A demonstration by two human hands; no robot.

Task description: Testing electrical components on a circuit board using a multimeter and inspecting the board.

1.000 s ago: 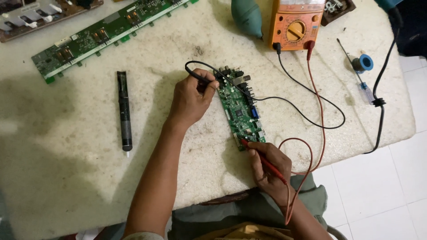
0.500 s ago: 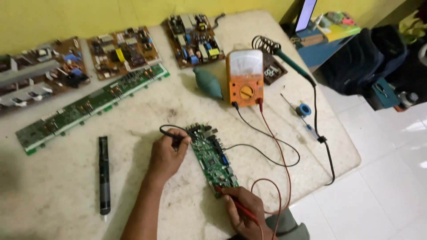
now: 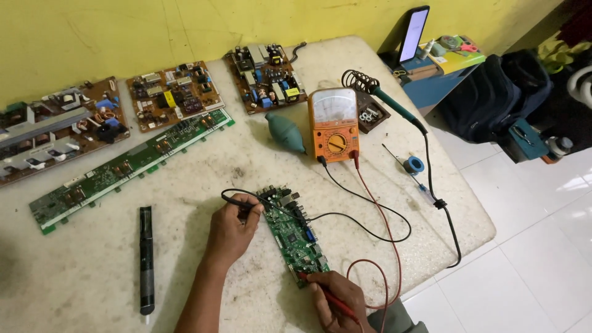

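Tilted further up since the earlier frame, the view now takes in more bench beyond the orange multimeter (image 3: pixel 333 125), while near it on the green circuit board (image 3: pixel 295 234) the left hand (image 3: pixel 229 231) pinches the black probe (image 3: pixel 237 200) and the right hand (image 3: pixel 336 296) grips the red probe (image 3: pixel 330 297); both tips want steady, square contact on single pads.

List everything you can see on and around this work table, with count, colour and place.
small circuit board: 1, green, table front centre
multimeter: 1, orange, behind the board
black probe: 1, in left hand
red probe: 1, in right hand
long strip board: 1, green, left
brown boards: 3, along the wall
blower bulb: 1, teal, beside the meter
soldering iron: 1, green handle, right
black pen tool: 1, front left
phone: 1, propped, far right
left hand: on the black probe
right hand: on the red probe
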